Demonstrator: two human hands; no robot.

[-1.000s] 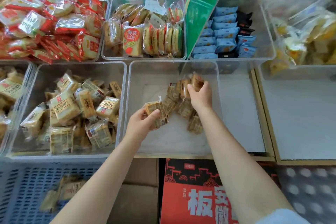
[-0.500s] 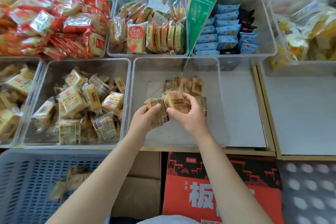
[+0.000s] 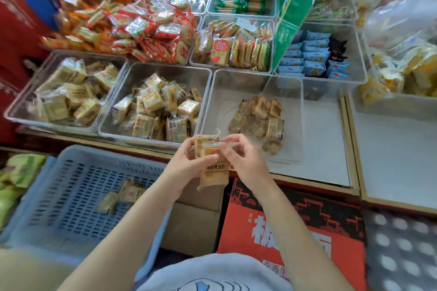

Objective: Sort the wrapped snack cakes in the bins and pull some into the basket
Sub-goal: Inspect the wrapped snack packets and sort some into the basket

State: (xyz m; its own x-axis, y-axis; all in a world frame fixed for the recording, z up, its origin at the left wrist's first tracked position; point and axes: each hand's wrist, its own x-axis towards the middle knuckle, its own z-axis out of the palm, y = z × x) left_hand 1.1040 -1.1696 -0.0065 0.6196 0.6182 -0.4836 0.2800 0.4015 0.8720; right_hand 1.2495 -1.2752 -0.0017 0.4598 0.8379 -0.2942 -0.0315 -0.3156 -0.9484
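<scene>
Two hands meet in the middle, just in front of a clear bin point(image 3: 254, 82). The left hand point(image 3: 189, 165) has its fingers curled around a small stack of wrapped snack cakes point(image 3: 211, 163). The right hand point(image 3: 243, 160) pinches the top edge of the same stack with its finger and thumb. The front cake hangs down between the hands, and its tan wrapper has a row of dark Chinese letters that are too blurry to read. More cakes point(image 3: 260, 117) of the same kind lie in a little pile in the clear bin behind the hands. Two other clear bins point(image 3: 153, 104) to the left are piled with tan wrapped cakes with small red marks. A blue basket point(image 3: 71, 196) sits low on the left, and a few cakes point(image 3: 123, 197) rest on its floor. Below the right arm is a red box point(image 3: 295, 231) with big white Chinese writing; one big letter looks like "板". A green sign point(image 3: 293, 9) stands up behind the bins, and its words are too blurry to read.
</scene>
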